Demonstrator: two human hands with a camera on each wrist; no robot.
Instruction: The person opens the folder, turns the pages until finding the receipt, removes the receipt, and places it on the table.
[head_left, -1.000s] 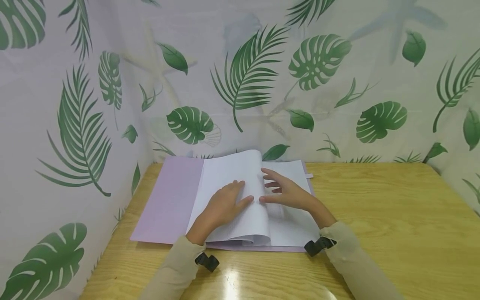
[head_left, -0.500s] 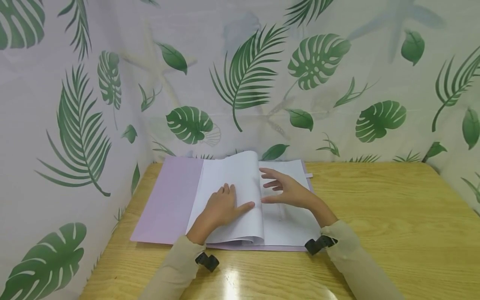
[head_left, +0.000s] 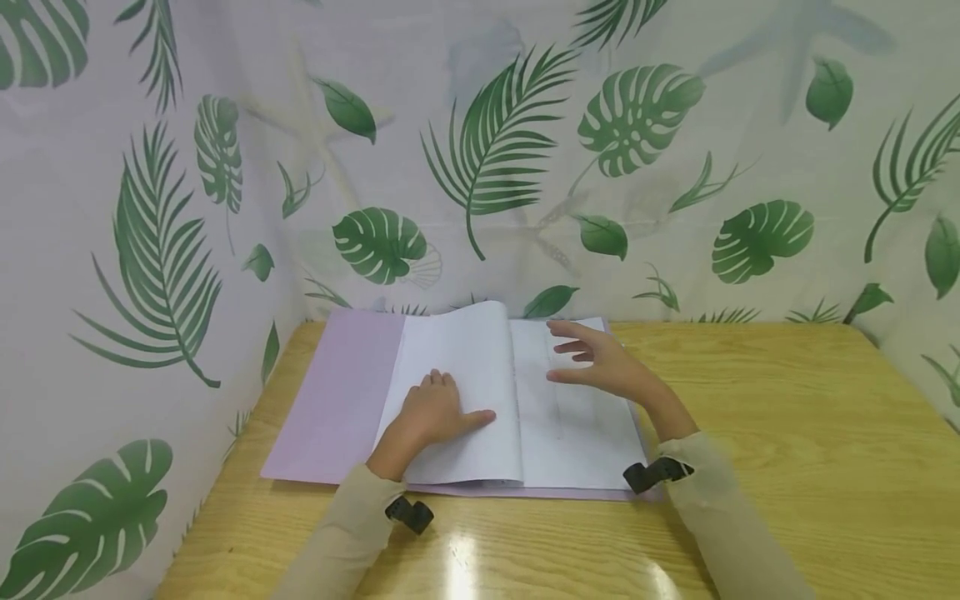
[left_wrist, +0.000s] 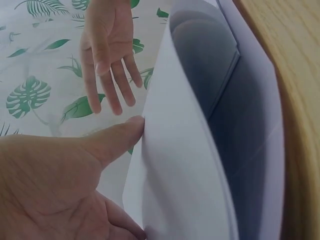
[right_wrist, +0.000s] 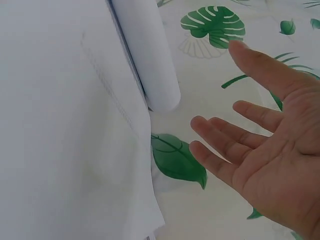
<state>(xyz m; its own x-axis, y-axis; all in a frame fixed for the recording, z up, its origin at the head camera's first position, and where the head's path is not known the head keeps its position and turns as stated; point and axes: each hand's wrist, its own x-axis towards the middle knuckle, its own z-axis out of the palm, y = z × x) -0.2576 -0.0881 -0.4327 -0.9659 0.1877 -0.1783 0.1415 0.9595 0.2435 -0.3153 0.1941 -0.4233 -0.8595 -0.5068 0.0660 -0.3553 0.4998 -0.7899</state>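
Had left hand [head_left: 435, 410] loosely spread, resting on bowed white paper pages [head_left: 480, 358] right under it | had right hand [head_left: 603, 358] pretty wide, hovering over flat white paper sheet [head_left: 536, 442] | saw smooth lilac cover [head_left: 337, 392] poking out left of left hand

Marks [right_wrist: 109, 90] on right page [head_left: 585, 454] too blurred to read, both sleeves [head_left: 738, 533] cut off below
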